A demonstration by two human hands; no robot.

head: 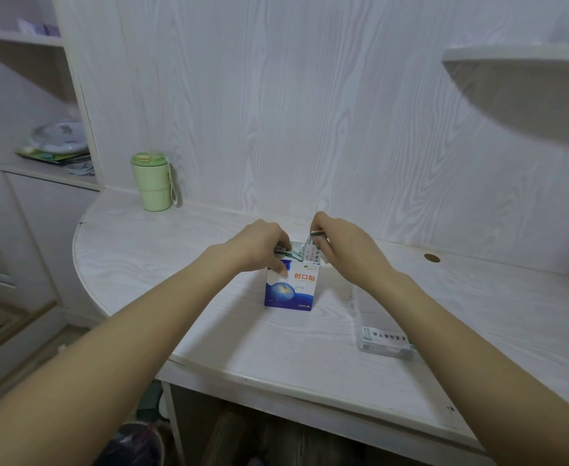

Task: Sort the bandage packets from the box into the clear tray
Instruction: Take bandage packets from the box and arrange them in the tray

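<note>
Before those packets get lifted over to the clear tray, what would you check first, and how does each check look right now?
1. Box standing upright on the desk: ok.
2. Left hand steadying the box at its open top: ok, thumb on the front face.
3. Right hand has a firm pinch on the bandage packets: ok, they stick up out of the box.
4. How many packets are pinched: cannot tell.
5. Clear tray within reach, right of the box: ok.
6. Room in the tray: ok, one packet lies at its near end; the part behind it looks free, though the right arm covers some.
</note>
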